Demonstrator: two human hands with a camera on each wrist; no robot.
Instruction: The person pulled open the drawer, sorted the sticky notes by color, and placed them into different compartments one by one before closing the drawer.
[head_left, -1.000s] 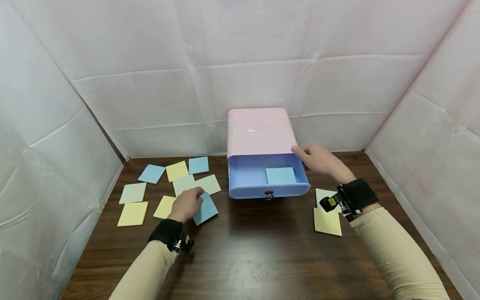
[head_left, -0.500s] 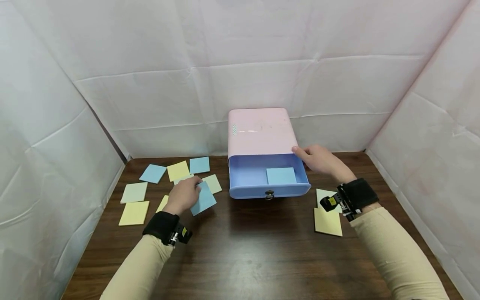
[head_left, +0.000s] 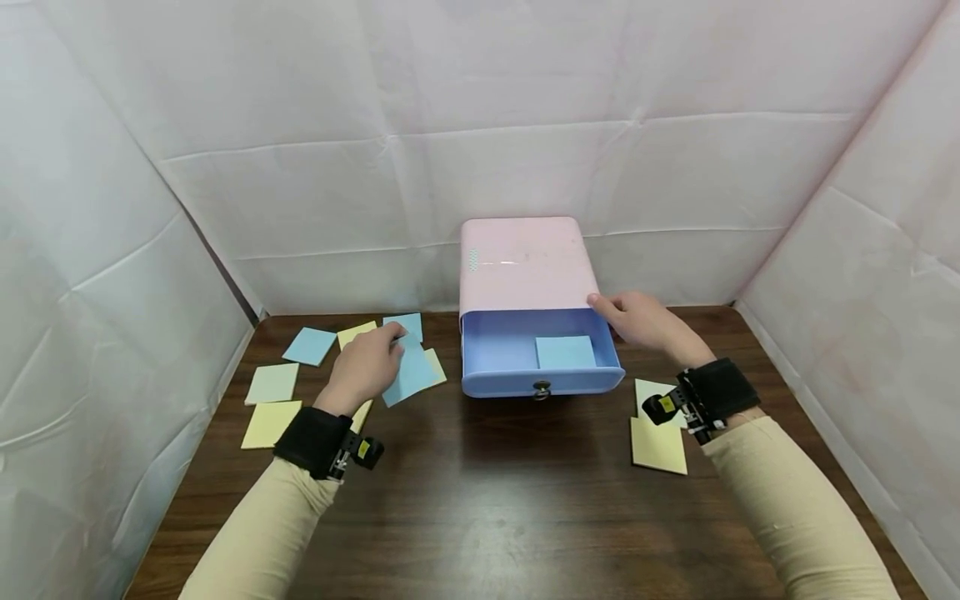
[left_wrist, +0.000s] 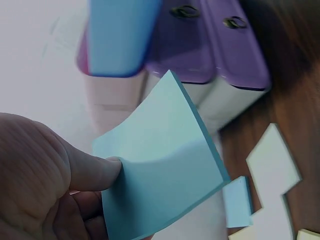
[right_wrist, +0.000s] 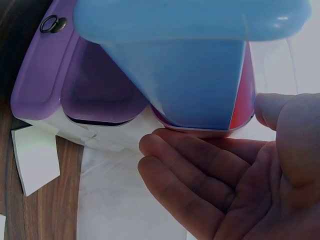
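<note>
Dark wood table (head_left: 480, 500), white sheeting (head_left: 480, 125) walls all round. Left hand (head_left: 365, 364) pinches a blue note (head_left: 411, 375); right hand (head_left: 640, 321), fingers relaxed, rests on pink drawer box (head_left: 525, 262).

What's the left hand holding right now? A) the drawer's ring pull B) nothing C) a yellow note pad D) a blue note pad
D: the left hand pinches a blue note pad, thumb on its corner in the left wrist view, lifted off the table beside the open blue drawer.
</note>
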